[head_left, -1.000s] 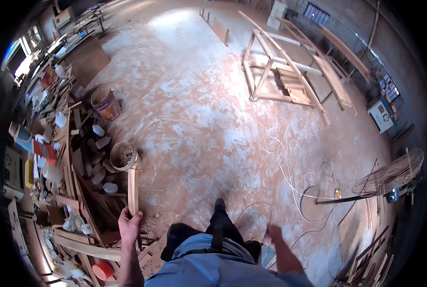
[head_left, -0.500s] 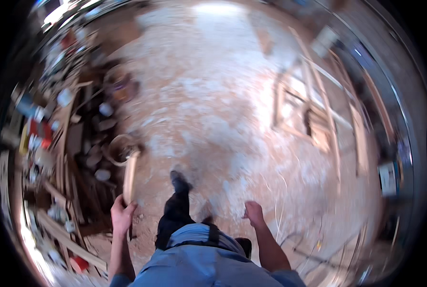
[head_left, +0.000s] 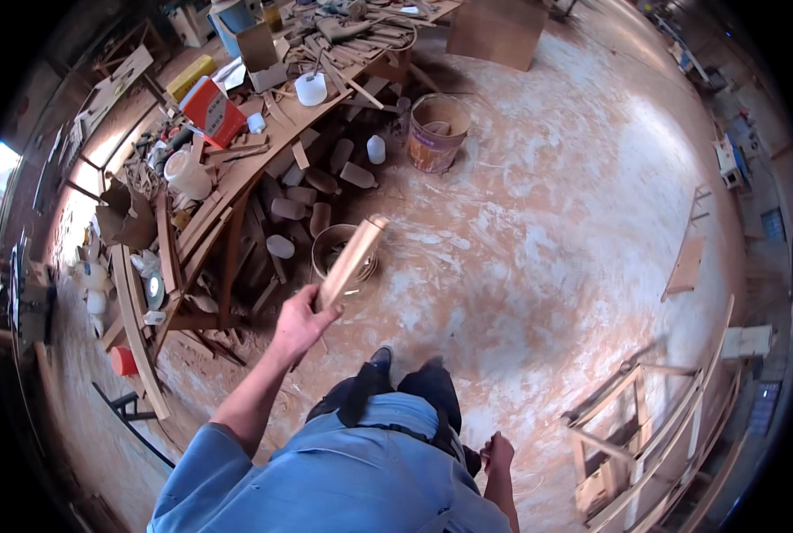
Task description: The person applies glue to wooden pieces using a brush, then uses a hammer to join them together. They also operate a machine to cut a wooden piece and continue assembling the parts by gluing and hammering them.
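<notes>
My left hand [head_left: 301, 322] is closed round the near end of a short wooden board [head_left: 352, 259]. The board points up and away over the floor, its far end passing beside a bucket [head_left: 330, 249] that stands by the workbench leg. Low at my right side hangs my right hand [head_left: 499, 451], its fingers curled in, with nothing seen sticking out of them. A cluttered wooden workbench [head_left: 228, 191] runs along the left, apart from the board.
On the bench lie a red-and-white can [head_left: 212, 111], a white tub [head_left: 310, 89] and wood scraps. Several dusty bottles [head_left: 358, 175] lie beneath it. A larger bucket [head_left: 437, 133] stands beyond. Wooden frames [head_left: 627, 426] lean at the right. Dusty floor [head_left: 521, 231] stretches between.
My view has swung left, so the bench now fills more of the left and the frames sit lower right. My left hand still grips the board, now angled further to the right.
</notes>
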{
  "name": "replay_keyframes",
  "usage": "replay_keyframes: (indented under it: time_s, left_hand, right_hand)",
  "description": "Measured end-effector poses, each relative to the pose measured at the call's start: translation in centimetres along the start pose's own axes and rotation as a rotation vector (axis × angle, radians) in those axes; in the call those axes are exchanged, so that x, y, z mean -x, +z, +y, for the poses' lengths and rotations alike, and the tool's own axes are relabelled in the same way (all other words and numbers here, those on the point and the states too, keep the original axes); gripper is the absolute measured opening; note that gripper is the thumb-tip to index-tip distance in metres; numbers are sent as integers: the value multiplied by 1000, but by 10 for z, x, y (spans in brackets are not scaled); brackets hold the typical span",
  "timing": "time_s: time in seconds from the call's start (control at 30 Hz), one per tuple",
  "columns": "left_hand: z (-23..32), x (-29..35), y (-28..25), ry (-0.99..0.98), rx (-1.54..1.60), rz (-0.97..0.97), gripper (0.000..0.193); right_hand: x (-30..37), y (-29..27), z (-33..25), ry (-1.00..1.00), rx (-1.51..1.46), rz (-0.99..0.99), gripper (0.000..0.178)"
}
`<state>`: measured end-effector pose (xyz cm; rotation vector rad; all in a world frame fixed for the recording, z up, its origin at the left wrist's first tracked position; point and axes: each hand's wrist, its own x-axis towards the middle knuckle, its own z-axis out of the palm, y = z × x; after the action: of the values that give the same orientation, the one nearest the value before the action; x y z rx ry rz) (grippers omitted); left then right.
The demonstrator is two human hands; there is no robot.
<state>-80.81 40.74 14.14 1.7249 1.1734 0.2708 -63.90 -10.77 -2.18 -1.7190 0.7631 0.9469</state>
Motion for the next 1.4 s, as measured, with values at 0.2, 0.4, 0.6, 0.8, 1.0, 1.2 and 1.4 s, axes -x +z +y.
replay_keyframes:
  time_s: [0.2,0.4,0.6,0.8,1.0,1.2,1.4]
  left_hand:
    - [54,-74,28,-68,60,230,51]
    - [87,-116,43,-162,-15,481,49]
    - [78,-161,46,-305,64,655,49]
    - [95,-224,38,-429,-24,657,51]
    - [124,-254,31,-517,-94,673,52]
    - [145,-292,39,-703,-47,827,47]
    - [172,-347,49,-832,34,889,45]
  right_hand:
    - [-126,56,-207,-97,163,-150,18]
    - [-167,236,-438,-417,501,-435,20]
    - [-111,468,-577,-694,685,-806,21]
    - [-31,644,-637,-683,796,-1046,27]
    - [-10,815,-651,-595,862,-1230,23]
    - [-23,955,-643,-340,905,-1227,29]
    - [-27,1010,-630,-171,1077,-1253,33]
